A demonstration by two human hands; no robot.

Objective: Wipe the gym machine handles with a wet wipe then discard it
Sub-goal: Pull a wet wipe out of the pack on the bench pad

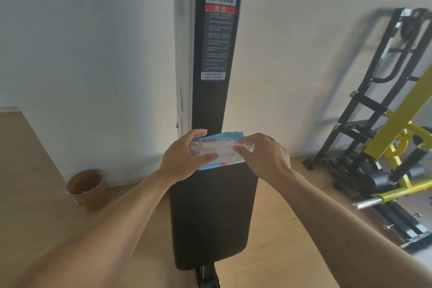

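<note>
A blue and white pack of wet wipes (218,151) is held above the black padded seat (210,217) of a gym machine. My left hand (184,156) grips the pack's left end, thumb on top. My right hand (261,154) pinches the pack's top flap at its right end. The machine's black upright column (217,100) rises behind the pack and carries a warning label (218,35). No machine handles show in this view.
A brown bin (87,188) with a light lining stands on the wooden floor at the left, near the white wall. A black and yellow machine frame (385,147) with a chrome bar fills the right side.
</note>
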